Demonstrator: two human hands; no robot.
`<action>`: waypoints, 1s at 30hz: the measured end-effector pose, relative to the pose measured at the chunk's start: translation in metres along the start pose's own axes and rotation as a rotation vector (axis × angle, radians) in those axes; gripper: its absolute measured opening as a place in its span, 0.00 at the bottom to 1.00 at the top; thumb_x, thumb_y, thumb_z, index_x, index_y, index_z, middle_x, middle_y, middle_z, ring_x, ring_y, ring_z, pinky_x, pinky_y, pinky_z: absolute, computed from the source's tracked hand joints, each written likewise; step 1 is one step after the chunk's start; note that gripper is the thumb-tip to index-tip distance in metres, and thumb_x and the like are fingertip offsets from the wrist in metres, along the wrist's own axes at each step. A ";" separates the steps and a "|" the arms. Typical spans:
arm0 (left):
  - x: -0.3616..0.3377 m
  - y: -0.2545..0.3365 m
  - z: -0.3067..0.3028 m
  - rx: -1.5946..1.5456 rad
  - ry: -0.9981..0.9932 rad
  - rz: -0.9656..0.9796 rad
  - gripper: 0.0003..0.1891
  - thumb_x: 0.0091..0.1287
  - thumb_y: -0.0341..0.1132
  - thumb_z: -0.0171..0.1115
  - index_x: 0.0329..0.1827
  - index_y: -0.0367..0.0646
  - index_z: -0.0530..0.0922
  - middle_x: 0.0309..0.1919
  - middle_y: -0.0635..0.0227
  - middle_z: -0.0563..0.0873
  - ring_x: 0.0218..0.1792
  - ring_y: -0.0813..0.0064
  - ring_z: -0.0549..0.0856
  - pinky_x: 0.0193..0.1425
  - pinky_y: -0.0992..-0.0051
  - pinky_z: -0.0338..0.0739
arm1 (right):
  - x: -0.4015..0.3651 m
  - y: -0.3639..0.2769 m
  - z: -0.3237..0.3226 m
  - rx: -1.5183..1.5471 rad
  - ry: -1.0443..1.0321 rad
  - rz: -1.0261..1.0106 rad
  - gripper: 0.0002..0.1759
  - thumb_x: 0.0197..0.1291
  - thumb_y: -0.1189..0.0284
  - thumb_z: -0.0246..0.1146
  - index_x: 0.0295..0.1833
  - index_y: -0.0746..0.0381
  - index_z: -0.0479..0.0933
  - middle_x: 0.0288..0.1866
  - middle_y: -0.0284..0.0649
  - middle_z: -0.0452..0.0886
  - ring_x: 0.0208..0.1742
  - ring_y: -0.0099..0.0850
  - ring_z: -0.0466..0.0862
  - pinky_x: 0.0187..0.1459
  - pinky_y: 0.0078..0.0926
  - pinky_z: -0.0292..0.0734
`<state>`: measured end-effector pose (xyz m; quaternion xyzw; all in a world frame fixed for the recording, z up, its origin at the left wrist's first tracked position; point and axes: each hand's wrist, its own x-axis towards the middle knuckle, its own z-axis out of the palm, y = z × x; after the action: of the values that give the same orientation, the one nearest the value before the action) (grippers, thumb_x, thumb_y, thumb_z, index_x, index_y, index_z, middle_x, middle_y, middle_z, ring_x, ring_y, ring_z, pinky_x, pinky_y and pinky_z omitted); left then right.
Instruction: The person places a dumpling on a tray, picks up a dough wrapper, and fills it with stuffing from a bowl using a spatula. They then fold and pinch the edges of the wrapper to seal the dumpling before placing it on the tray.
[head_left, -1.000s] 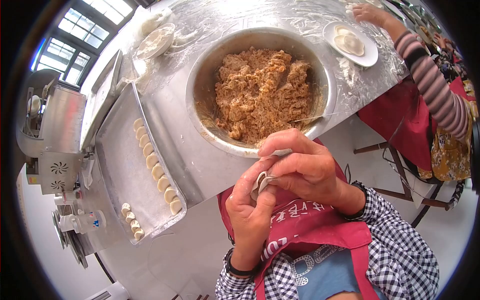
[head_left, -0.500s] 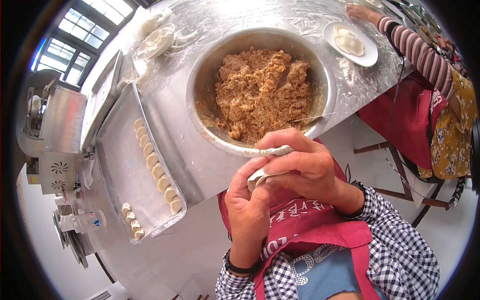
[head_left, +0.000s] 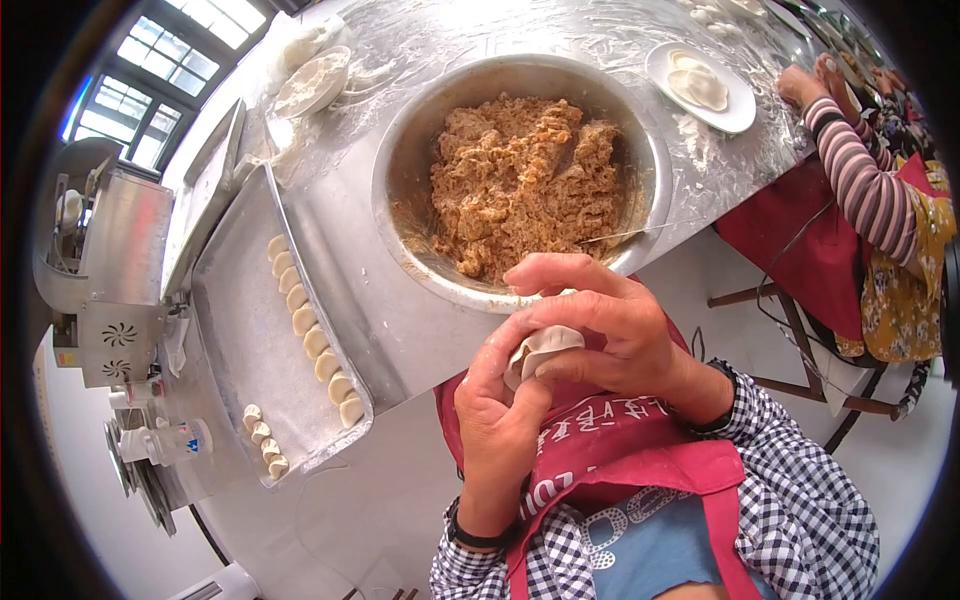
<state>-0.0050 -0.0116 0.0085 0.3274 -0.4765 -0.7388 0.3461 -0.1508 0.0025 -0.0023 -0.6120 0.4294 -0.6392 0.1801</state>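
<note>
A partly folded dumpling (head_left: 548, 350) with a pleated edge is pinched between both my hands, near the front rim of a large metal bowl (head_left: 388, 228). My left hand (head_left: 500, 400) is closed around its left side, thumb against the dough. My right hand (head_left: 625, 325) presses the dumpling's edge with its thumb, the index finger arched over it. Between the right hand's fingers a bit of a pale, stick-like thing shows; most of it is hidden. Reddish-brown minced filling (head_left: 525, 185) heaps in the bowl, and a thin handle sticks out over its right side.
Left of the bowl, a metal tray (head_left: 235, 330) holds two rows of dumplings (head_left: 315, 342). A white plate (head_left: 738, 112) with dough wrappers (head_left: 697, 82) lies at right on the floury table. Another person's hands (head_left: 805, 85) are beyond it. A stool (head_left: 795, 320) stands at right.
The dumpling has turned in my hands, showing more of its pleated edge. The stick-like thing is less visible. At right, the other person's arm has drawn back from the plate's far side.
</note>
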 end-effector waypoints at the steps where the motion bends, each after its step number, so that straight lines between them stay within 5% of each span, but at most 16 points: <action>1: 0.000 0.001 0.001 0.000 0.001 0.000 0.22 0.61 0.18 0.51 0.61 0.31 0.68 0.56 0.60 0.76 0.56 0.74 0.76 0.61 0.76 0.68 | 0.000 0.000 -0.001 0.000 0.000 0.000 0.09 0.45 0.74 0.70 0.31 0.64 0.77 0.46 0.46 0.79 0.44 0.35 0.79 0.42 0.29 0.76; 4: 0.001 0.002 0.005 0.023 0.026 -0.003 0.23 0.60 0.17 0.50 0.61 0.31 0.67 0.57 0.59 0.75 0.57 0.72 0.75 0.62 0.75 0.68 | -0.003 0.003 -0.005 -0.036 -0.073 -0.039 0.08 0.42 0.79 0.69 0.31 0.65 0.77 0.48 0.45 0.78 0.45 0.35 0.80 0.42 0.27 0.77; 6: 0.003 0.000 0.007 -0.031 0.051 0.025 0.23 0.60 0.21 0.53 0.61 0.29 0.65 0.54 0.55 0.76 0.53 0.71 0.79 0.56 0.75 0.74 | -0.009 0.009 -0.004 0.067 -0.096 -0.034 0.13 0.45 0.73 0.71 0.36 0.65 0.78 0.49 0.49 0.78 0.48 0.38 0.79 0.44 0.30 0.76; 13: 0.002 -0.005 0.002 -0.327 0.019 0.007 0.21 0.64 0.24 0.56 0.60 0.31 0.66 0.54 0.53 0.75 0.55 0.67 0.78 0.58 0.70 0.75 | -0.004 0.005 0.000 -0.047 0.003 -0.050 0.10 0.46 0.74 0.70 0.34 0.64 0.78 0.48 0.49 0.78 0.45 0.36 0.80 0.41 0.28 0.77; 15: 0.002 -0.005 0.003 -0.164 0.035 0.032 0.21 0.64 0.22 0.55 0.61 0.31 0.66 0.54 0.54 0.76 0.55 0.68 0.77 0.59 0.71 0.74 | -0.006 0.005 0.000 -0.046 0.001 -0.065 0.07 0.44 0.80 0.67 0.31 0.65 0.77 0.47 0.45 0.79 0.45 0.36 0.80 0.42 0.28 0.77; 21: 0.001 -0.005 0.007 0.325 0.045 0.230 0.21 0.63 0.20 0.54 0.61 0.34 0.69 0.53 0.59 0.79 0.55 0.72 0.77 0.60 0.76 0.70 | -0.005 0.007 -0.006 -0.057 -0.067 -0.081 0.09 0.42 0.80 0.68 0.32 0.65 0.78 0.47 0.46 0.79 0.47 0.38 0.80 0.44 0.30 0.77; 30: 0.002 -0.004 0.006 0.194 0.071 0.141 0.23 0.62 0.20 0.52 0.62 0.27 0.64 0.53 0.57 0.77 0.54 0.71 0.77 0.57 0.76 0.72 | -0.005 0.005 -0.006 -0.092 -0.089 -0.057 0.09 0.42 0.81 0.67 0.33 0.65 0.78 0.47 0.46 0.79 0.47 0.39 0.80 0.44 0.30 0.77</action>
<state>-0.0122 -0.0091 0.0068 0.3507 -0.5551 -0.6511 0.3807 -0.1564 0.0055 -0.0086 -0.6595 0.4321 -0.5959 0.1525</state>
